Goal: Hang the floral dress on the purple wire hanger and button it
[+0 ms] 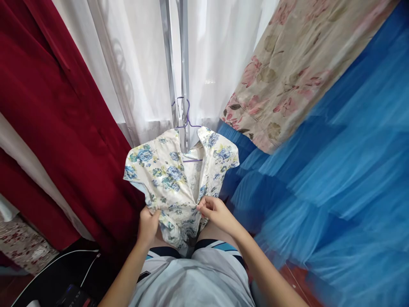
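A white blouse (169, 170) with blue flowers and green leaves hangs on a purple hanger (188, 117) in front of me. Its front is parted in a V at the neck. My right hand (219, 215) pinches the front edge at the bottom of that V, thumb against fingers. At the blouse's left side, my left hand (148, 224) grips the cloth between thumb and curled fingers. The lower part of the garment bunches above my lap. Whether a fastener lies under my right fingertips is too small to tell.
Grey metal uprights (183, 51) stand behind the hanger, before white curtains (220, 51). Red cloth (64, 106) hangs left, floral beige fabric (275, 81) and a blue tulle skirt (319, 183) right. A black round surface (72, 273) with a white cable sits lower left.
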Tool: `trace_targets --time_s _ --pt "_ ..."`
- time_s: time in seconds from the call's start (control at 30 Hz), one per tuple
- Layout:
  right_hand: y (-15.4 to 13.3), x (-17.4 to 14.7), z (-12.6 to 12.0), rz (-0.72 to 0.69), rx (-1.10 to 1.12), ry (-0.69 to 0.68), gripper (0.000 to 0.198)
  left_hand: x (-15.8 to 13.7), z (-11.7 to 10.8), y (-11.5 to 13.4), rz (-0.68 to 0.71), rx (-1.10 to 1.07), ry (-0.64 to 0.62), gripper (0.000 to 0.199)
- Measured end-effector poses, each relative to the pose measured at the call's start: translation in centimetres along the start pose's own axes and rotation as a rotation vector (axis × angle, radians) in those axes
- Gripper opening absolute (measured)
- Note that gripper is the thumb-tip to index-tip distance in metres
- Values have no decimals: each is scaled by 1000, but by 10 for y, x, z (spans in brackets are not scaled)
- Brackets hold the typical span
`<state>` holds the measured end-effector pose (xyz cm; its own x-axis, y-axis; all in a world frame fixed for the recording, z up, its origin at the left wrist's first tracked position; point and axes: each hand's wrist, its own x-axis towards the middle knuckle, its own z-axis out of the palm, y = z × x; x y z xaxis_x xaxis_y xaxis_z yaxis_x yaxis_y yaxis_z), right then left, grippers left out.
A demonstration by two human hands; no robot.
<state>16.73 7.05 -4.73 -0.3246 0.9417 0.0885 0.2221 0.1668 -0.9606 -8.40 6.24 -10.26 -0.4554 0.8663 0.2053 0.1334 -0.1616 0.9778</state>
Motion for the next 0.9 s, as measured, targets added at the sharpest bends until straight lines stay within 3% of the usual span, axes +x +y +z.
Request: trace_targets --time_s 0.07,0.13,0.2,0.3,0.37,0.47,0.57,0.7,0.9 --pt "-2 -1 -2 50 -4 -17 18 5 -4 -8 41 -57 161 34" --pt "-2 -1 2 75 31 -30 18 -3 -1 -6 140 -48 187 37" --pt "0 1 13 75 102 -50 17 -21 12 2 220 20 -35 34" --pt "3 3 31 84 214 -52 18 -51 41 12 209 52 -407 30" --pt "4 3 40 103 265 -7 21 -59 58 13 185 13 -440 23" --pt "4 3 44 117 317 15 26 -53 69 11 216 40 -371 5" --pt "-2 9 38 133 398 -45 28 -40 64 13 321 163 -353 14" --pt "-33 40 15 102 562 40 30 -37 57 28 493 406 -442 13" --pt "-125 109 -24 -197 536 290 27 -54 60 63 735 909 -786 17"
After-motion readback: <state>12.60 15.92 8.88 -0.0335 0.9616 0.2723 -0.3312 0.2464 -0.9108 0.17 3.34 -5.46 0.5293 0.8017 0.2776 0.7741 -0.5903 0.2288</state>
